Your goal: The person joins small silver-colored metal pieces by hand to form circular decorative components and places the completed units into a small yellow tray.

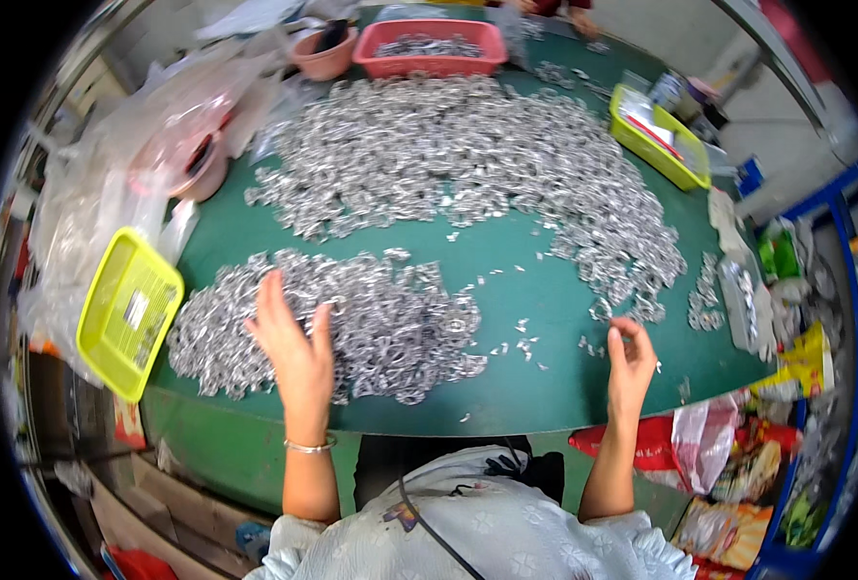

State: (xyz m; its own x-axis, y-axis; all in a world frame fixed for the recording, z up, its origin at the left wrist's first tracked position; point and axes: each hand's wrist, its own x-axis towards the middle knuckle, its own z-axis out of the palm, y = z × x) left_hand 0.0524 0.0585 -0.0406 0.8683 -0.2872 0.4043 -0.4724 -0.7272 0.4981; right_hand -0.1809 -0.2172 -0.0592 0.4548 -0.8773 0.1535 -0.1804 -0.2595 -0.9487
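Note:
My left hand point(295, 358), with a bangle at its wrist, rests over the nearer pile of small silver ring-shaped metal pieces point(390, 319). Its fingers are stretched out and the thumb stands apart. To the right, my right hand point(630, 365) is above the table's near edge, thumb and fingertips drawn together; whatever they may pinch is too small to make out. Just beyond it lies the tail of a larger pile of the same silver pieces point(467, 145). Tiny silver scraps point(523, 338) are scattered between my hands.
The green table point(506, 406) bears a pink tub point(432, 66) at the back. A yellow-green basket point(129, 314) stands left, another basket point(661, 140) at the back right. Clear plastic bags point(90, 222) crowd the left edge. Another person's hands point(579, 19) show at the far side.

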